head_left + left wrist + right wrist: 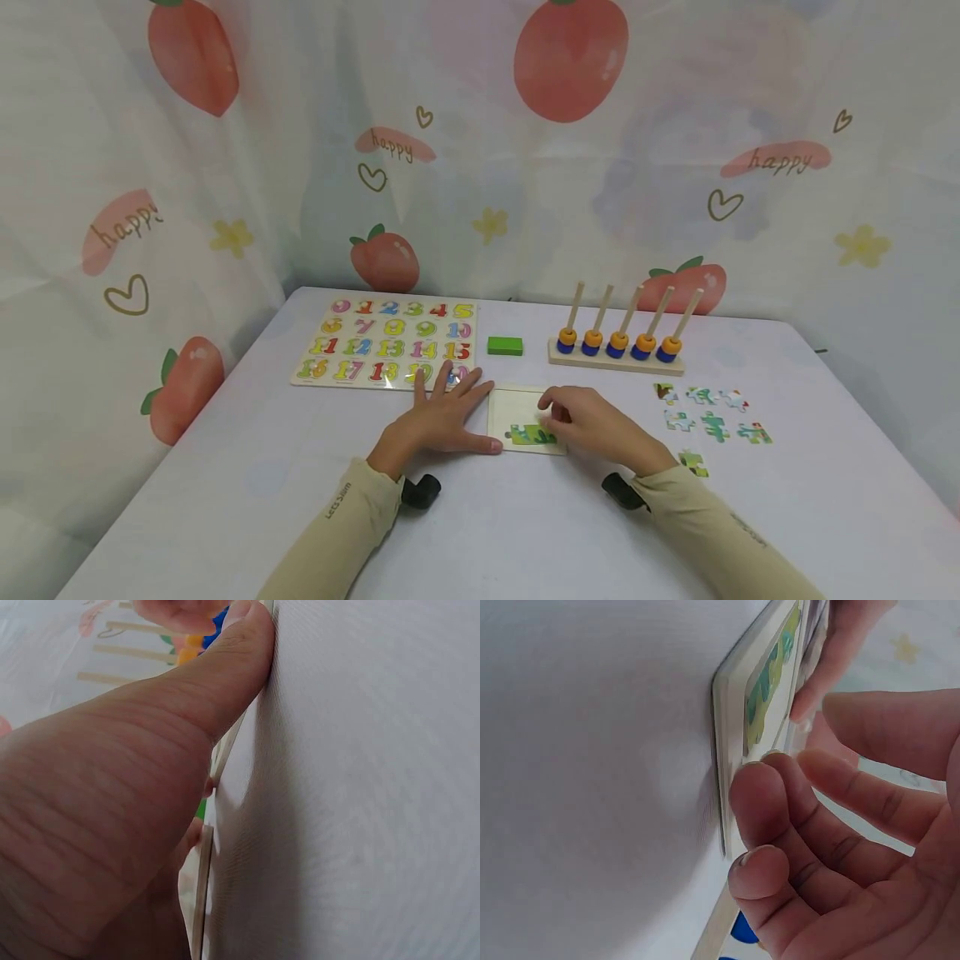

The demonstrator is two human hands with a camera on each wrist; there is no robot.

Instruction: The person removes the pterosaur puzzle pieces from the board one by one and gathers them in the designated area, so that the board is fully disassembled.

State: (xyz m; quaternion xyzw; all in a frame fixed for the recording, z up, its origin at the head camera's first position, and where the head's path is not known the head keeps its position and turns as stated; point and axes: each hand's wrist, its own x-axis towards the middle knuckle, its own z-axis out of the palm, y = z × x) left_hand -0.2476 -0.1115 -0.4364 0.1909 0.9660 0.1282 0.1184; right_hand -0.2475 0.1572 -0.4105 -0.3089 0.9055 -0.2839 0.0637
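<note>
A small pale wooden puzzle tray [513, 404] lies flat before me. Green puzzle pieces [525, 434] sit along its near side, partly covered by my right hand [596, 425]. That hand is over the tray's right side, fingers loosely bent; in the right wrist view the thumb [892, 731] stands apart from the fingers and nothing is between them. My left hand [438, 417] is spread at the tray's left edge, its thumb [225, 667] by the near left corner. Some of its fingertips overlap the near right corner of the number board [360, 382].
Several loose puzzle pieces [715, 427] lie right of the tray, one piece [693, 463] nearest my right sleeve. Behind the tray are a green block [505, 346] and a peg rack [615, 363] with orange and blue beads. A printed curtain [480, 175] hangs behind the table.
</note>
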